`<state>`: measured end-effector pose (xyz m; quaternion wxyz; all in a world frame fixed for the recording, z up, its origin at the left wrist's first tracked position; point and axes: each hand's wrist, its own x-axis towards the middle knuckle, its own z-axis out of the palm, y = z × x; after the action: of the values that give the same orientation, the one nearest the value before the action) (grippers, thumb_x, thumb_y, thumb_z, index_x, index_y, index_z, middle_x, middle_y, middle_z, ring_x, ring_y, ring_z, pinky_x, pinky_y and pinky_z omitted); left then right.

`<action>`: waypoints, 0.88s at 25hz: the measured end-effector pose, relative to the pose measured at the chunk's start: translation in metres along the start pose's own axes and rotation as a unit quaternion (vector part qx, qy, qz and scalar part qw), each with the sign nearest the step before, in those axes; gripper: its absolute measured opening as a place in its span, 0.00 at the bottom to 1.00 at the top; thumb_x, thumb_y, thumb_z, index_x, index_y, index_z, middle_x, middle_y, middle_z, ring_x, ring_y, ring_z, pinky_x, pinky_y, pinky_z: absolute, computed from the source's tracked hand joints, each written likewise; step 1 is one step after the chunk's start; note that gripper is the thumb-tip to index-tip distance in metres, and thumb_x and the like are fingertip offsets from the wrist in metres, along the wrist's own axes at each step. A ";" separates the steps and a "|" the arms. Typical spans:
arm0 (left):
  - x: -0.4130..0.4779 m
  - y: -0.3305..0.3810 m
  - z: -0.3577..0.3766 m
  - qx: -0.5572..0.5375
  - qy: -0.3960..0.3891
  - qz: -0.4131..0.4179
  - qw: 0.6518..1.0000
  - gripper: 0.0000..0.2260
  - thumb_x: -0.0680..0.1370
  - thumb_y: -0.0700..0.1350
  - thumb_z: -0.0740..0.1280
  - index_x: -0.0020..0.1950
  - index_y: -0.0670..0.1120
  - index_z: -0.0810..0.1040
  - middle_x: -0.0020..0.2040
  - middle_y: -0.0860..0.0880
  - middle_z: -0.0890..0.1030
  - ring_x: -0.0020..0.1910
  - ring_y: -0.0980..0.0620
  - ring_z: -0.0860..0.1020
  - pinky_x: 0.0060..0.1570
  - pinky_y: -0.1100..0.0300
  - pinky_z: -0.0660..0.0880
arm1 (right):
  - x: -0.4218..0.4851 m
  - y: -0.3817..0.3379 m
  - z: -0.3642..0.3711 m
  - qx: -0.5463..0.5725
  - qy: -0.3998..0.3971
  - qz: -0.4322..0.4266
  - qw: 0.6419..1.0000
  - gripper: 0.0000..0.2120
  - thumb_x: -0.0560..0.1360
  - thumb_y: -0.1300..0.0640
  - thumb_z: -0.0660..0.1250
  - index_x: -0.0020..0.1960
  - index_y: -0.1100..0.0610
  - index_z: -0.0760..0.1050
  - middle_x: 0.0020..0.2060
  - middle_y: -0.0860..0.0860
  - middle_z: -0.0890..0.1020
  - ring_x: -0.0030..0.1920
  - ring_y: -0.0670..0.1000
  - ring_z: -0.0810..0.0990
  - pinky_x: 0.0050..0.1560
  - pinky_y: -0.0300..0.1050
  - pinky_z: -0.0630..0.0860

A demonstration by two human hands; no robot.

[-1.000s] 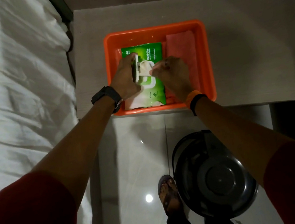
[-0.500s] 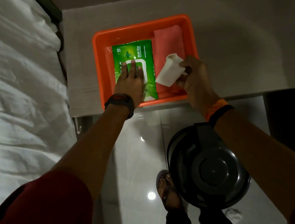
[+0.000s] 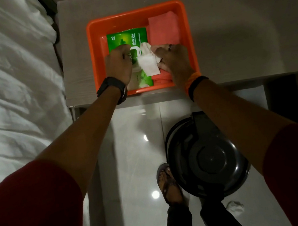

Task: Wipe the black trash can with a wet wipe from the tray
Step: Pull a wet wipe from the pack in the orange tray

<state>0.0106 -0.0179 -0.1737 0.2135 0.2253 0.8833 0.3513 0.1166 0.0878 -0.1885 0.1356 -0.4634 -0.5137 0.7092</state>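
Note:
An orange tray sits on a grey table. Inside it lie a green wet wipe pack and a folded pink cloth. My left hand presses down on the pack near its flap, fingers curled. My right hand pinches a white wet wipe that hangs crumpled over the pack. The black trash can stands on the floor below my right forearm, its round lid closed.
A bed with white sheets fills the left side. The table extends right of the tray. My sandalled foot stands beside the can on the glossy tile floor. A crumpled white scrap lies on the floor.
My right hand, which held the wipe off to the right over the pink cloth, has moved back left over the pack. My left hand's fingers have curled on the pack.

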 end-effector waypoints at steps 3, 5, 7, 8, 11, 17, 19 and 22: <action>0.003 0.017 -0.004 -0.059 -0.004 0.023 0.998 0.15 0.81 0.32 0.59 0.67 0.39 0.75 0.68 0.43 0.77 0.68 0.48 0.75 0.68 0.61 0.70 | -0.007 -0.002 -0.009 0.086 -0.008 0.040 0.995 0.12 0.79 0.67 0.65 0.62 0.67 0.80 0.52 0.58 0.85 0.51 0.52 0.85 0.44 0.40 0.83; 0.003 0.028 -0.006 -0.089 -0.057 0.059 0.993 0.17 0.79 0.32 0.63 0.67 0.40 0.76 0.66 0.44 0.78 0.67 0.48 0.75 0.68 0.55 0.73 | -0.010 -0.006 -0.016 0.152 -0.045 0.050 0.986 0.12 0.80 0.66 0.64 0.61 0.62 0.80 0.53 0.57 0.86 0.50 0.51 0.86 0.46 0.39 0.84; 0.002 0.039 -0.005 -0.107 -0.078 0.073 0.989 0.15 0.78 0.34 0.67 0.64 0.39 0.78 0.62 0.42 0.81 0.63 0.46 0.78 0.65 0.50 0.75 | -0.017 -0.015 -0.019 0.187 -0.091 0.038 0.977 0.10 0.80 0.65 0.64 0.59 0.58 0.79 0.53 0.54 0.86 0.52 0.51 0.87 0.52 0.44 0.85; 0.001 0.045 -0.004 -0.112 -0.070 0.072 0.989 0.13 0.78 0.34 0.68 0.62 0.38 0.80 0.59 0.42 0.83 0.60 0.46 0.80 0.62 0.50 0.77 | -0.020 -0.019 -0.018 0.190 -0.108 0.032 0.975 0.10 0.80 0.63 0.65 0.58 0.56 0.79 0.53 0.54 0.87 0.54 0.52 0.87 0.56 0.47 0.85; -0.003 0.055 0.000 -0.129 -0.042 0.064 0.989 0.09 0.77 0.36 0.68 0.57 0.37 0.81 0.48 0.44 0.82 0.47 0.50 0.80 0.44 0.60 0.79 | -0.029 -0.029 -0.014 0.157 -0.122 0.009 0.980 0.07 0.79 0.58 0.70 0.56 0.52 0.81 0.58 0.55 0.87 0.60 0.56 0.85 0.63 0.56 0.83; -0.029 0.074 0.021 -0.262 -0.057 0.017 0.963 0.09 0.77 0.37 0.70 0.56 0.35 0.79 0.43 0.44 0.81 0.42 0.51 0.81 0.40 0.60 0.81 | -0.051 -0.030 -0.047 0.200 -0.049 0.040 0.978 0.18 0.85 0.47 0.61 0.67 0.57 0.75 0.61 0.58 0.84 0.59 0.57 0.85 0.56 0.56 0.85; -0.046 0.080 0.040 -0.306 -0.072 -0.002 0.949 0.06 0.78 0.36 0.69 0.54 0.37 0.80 0.42 0.47 0.83 0.42 0.53 0.81 0.44 0.59 0.81 | -0.070 -0.024 -0.073 0.216 -0.057 0.045 0.974 0.18 0.86 0.47 0.57 0.69 0.56 0.74 0.64 0.58 0.82 0.61 0.57 0.84 0.55 0.53 0.86; -0.080 0.087 0.079 -0.387 -0.138 -0.072 0.909 0.04 0.79 0.36 0.68 0.48 0.44 0.80 0.42 0.49 0.84 0.44 0.51 0.81 0.50 0.52 0.80 | -0.104 -0.005 -0.119 0.225 -0.016 0.031 0.974 0.13 0.86 0.51 0.59 0.65 0.55 0.77 0.62 0.57 0.84 0.61 0.57 0.85 0.57 0.52 0.85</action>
<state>0.1390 0.0370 -0.1462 0.4288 0.1070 0.6534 0.6146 0.2650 0.0922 -0.1357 0.2061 -0.4257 -0.3280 0.8178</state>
